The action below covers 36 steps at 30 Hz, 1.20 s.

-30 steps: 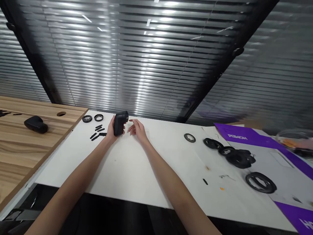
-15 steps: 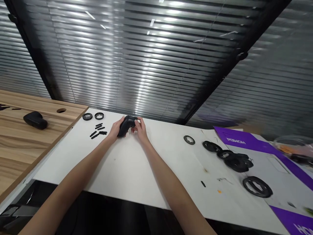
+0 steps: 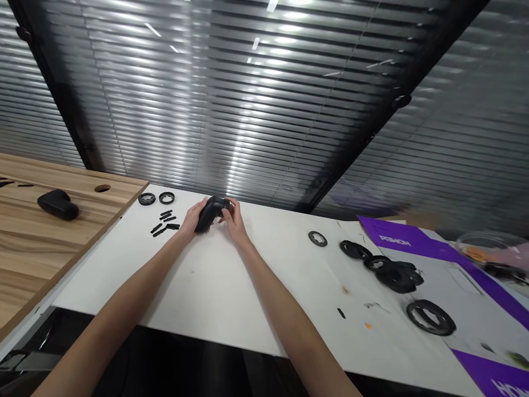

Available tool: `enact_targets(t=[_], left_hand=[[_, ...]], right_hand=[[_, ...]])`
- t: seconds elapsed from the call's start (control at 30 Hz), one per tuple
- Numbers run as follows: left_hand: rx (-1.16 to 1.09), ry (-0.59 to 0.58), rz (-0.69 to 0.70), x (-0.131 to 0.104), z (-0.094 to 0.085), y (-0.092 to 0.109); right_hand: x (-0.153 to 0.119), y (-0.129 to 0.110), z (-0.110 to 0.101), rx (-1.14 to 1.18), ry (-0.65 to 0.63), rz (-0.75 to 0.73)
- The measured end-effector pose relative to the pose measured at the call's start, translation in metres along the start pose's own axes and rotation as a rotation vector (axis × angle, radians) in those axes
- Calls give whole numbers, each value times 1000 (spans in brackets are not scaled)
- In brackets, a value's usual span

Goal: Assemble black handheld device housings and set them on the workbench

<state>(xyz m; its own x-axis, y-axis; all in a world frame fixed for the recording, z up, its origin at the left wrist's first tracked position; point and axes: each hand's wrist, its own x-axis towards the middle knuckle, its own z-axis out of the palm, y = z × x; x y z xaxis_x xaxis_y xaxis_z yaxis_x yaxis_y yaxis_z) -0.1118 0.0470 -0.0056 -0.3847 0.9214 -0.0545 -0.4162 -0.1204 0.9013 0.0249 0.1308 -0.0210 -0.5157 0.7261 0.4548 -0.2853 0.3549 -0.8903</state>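
A smooth black gun-shaped device point(image 3: 210, 212) is held just above the far part of the white table, its thick end down to the left and its short end pointing right. My left hand point(image 3: 192, 219) is wrapped round its thick left end. At its short right end, the fingers and thumb of my right hand point(image 3: 234, 220) grip the ringed tip; part of that tip is hidden behind them. Left of my hands lie several small black strips point(image 3: 166, 216). Beyond the strips are two black rings, one point(image 3: 146, 198) beside the other point(image 3: 167, 197).
To the right lie a flat notched ring point(image 3: 318, 239), a cluster of black round parts point(image 3: 395, 275) and a larger ring point(image 3: 431, 317). Purple-and-white packaging point(image 3: 384, 229) covers the right side. A similar black device point(image 3: 58, 204) rests on the wooden table point(image 3: 49, 242). Blinds point(image 3: 165, 99) stand behind.
The view has shifted slightly. Both hands keep hold of the black device, and my right fingers have changed position a little at its tip.
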Motion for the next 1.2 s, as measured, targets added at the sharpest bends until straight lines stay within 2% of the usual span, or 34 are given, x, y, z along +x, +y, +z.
enact_targets(t=[0.1,0.2,0.33,0.5,0.67,0.87,1.0,1.2], left_hand=[[-53,-5,-72,2,1,0],[-150,-5,-128,3,1,1],[-298,17,-92,1,1,8],[-384,97,-91,-1,2,16],[-322,43,-92,-2,5,16],[-89,14,-104,-1,5,4],[-48,22,-89,2,0,0],[-21,9,-37,3,-1,-3]], right_hand=[[-1,1,0,-69,-18,17],[-3,1,1,-124,-90,49],[-6,-2,3,-155,-173,41],[-6,-5,3,-146,-176,42],[-5,-3,2,-117,-157,31],[-4,0,1,-101,-69,15],[-2,3,2,-72,-9,32],[0,3,2,-76,-1,46]])
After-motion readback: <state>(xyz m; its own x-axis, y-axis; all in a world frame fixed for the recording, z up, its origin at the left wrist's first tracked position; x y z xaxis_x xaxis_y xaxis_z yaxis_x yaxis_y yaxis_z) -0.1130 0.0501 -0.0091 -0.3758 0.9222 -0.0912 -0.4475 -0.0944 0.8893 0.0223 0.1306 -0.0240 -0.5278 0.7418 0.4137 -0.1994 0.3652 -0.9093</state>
